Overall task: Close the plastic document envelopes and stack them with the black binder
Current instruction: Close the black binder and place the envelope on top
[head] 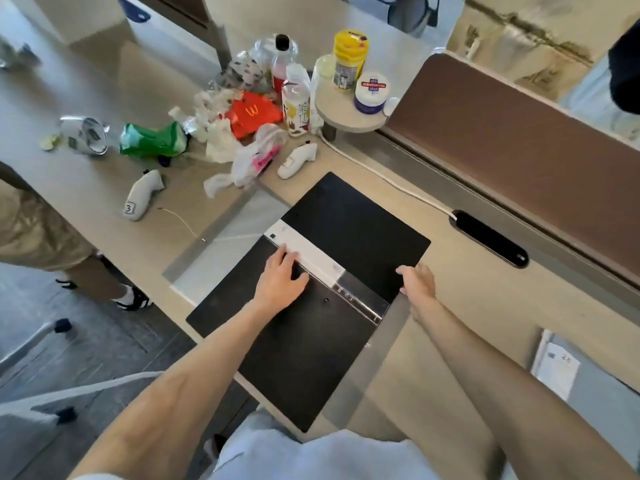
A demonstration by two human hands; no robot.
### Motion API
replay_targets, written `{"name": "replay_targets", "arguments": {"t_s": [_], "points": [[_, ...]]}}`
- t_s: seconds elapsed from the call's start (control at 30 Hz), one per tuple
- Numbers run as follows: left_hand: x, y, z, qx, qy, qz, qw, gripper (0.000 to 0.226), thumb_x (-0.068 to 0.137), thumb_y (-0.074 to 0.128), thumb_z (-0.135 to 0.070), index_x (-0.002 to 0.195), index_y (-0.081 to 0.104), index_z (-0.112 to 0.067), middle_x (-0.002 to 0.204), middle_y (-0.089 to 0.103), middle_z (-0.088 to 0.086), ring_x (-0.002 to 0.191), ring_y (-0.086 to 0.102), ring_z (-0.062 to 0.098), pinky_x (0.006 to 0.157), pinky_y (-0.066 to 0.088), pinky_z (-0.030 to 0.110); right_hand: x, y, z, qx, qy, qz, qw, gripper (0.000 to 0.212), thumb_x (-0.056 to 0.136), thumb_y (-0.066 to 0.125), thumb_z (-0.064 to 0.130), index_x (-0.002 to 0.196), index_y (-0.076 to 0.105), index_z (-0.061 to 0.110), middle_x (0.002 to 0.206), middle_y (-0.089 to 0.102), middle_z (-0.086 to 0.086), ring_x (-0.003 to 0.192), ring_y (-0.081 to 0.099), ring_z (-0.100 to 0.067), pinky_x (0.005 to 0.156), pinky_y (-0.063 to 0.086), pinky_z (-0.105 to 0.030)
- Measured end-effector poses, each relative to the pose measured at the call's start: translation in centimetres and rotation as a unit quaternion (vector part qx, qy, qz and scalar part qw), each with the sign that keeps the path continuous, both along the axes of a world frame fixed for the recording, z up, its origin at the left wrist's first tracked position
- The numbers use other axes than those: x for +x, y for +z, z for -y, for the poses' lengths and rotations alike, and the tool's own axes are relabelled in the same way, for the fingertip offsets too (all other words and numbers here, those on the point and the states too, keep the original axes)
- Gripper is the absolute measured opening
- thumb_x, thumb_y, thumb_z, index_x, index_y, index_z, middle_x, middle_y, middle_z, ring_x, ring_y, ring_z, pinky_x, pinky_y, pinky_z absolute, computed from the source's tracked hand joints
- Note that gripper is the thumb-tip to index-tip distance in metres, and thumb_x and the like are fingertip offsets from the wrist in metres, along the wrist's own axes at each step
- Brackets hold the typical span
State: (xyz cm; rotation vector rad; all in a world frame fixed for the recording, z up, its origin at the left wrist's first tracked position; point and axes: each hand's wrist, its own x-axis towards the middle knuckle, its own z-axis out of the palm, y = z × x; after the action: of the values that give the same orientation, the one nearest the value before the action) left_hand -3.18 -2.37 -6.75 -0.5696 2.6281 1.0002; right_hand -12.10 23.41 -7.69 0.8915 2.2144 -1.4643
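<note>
The black binder [304, 344] lies open and flat on the desk, its far cover [356, 220] spread toward the back, with a white spine strip [308, 252] and a clear clip bar [360, 299] across the middle. My left hand [280, 277] rests palm down on the binder at the white strip, fingers slightly curled. My right hand [417, 280] touches the right edge of the far cover. A clear plastic envelope [221, 251] lies under the binder, sticking out to the left. A second translucent sheet [377, 358] shows along the binder's right side.
Litter crowds the back of the desk: a green bag [152, 140], a red wrapper [251, 114], bottles [296, 105], two white controllers [142, 195]. A white cable [381, 174] runs to a black cable slot [488, 237]. A brown partition [512, 133] stands right. A person's legs [69, 258] are left.
</note>
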Motion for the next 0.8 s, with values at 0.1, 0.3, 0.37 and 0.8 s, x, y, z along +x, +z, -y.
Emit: {"name": "replay_targets", "arguments": {"t_s": [0.1, 0.3, 0.37, 0.8], "points": [[-3.2, 0.5, 2.8, 0.020, 0.124, 0.003, 0.992, 0.055, 0.092, 0.050, -0.030, 0.143, 0.036, -0.016, 0.155, 0.028, 0.005, 0.143, 0.019, 0.026, 0.113, 0.027, 0.042, -0.9, 0.0, 0.6, -0.005, -0.046, 0.011, 0.999, 0.031, 0.082, 0.059, 0.015, 0.109, 0.056, 0.001, 0.096, 0.060, -0.015, 0.070, 0.053, -0.018, 0.055, 0.044, -0.026], [-7.0, 0.5, 5.4, 0.080, 0.174, 0.025, 0.981, 0.055, 0.089, 0.058, -0.023, 0.138, 0.040, -0.007, 0.134, 0.052, 0.013, 0.129, 0.043, 0.030, 0.105, 0.038, 0.039, -1.3, -1.0, 0.8, 0.005, -0.052, 0.032, 0.998, 0.040, 0.080, 0.061, 0.019, 0.118, 0.055, 0.007, 0.108, 0.057, -0.011, 0.067, 0.053, -0.016, 0.055, 0.045, -0.026], [-7.5, 0.7, 5.8, 0.133, 0.219, 0.035, 0.966, 0.040, 0.088, 0.062, -0.025, 0.122, 0.054, -0.005, 0.117, 0.061, 0.012, 0.112, 0.056, 0.028, 0.096, 0.044, 0.036, -1.2, -1.1, 0.8, 0.016, -0.055, 0.036, 0.998, 0.039, 0.080, 0.061, 0.019, 0.117, 0.054, 0.011, 0.114, 0.056, -0.012, 0.078, 0.057, -0.018, 0.067, 0.052, -0.030], [-4.1, 6.7, 0.7, 0.119, 0.167, -0.020, 0.978, 0.016, 0.094, 0.052, -0.024, 0.098, 0.062, -0.012, 0.095, 0.062, 0.007, 0.092, 0.056, 0.023, 0.080, 0.042, 0.033, 3.2, 3.3, -3.6, 0.008, 0.067, 0.032, 0.997, 0.056, 0.088, 0.056, 0.016, 0.141, 0.040, 0.012, 0.144, 0.045, -0.006, 0.128, 0.046, -0.026, 0.108, 0.040, -0.041]]}}
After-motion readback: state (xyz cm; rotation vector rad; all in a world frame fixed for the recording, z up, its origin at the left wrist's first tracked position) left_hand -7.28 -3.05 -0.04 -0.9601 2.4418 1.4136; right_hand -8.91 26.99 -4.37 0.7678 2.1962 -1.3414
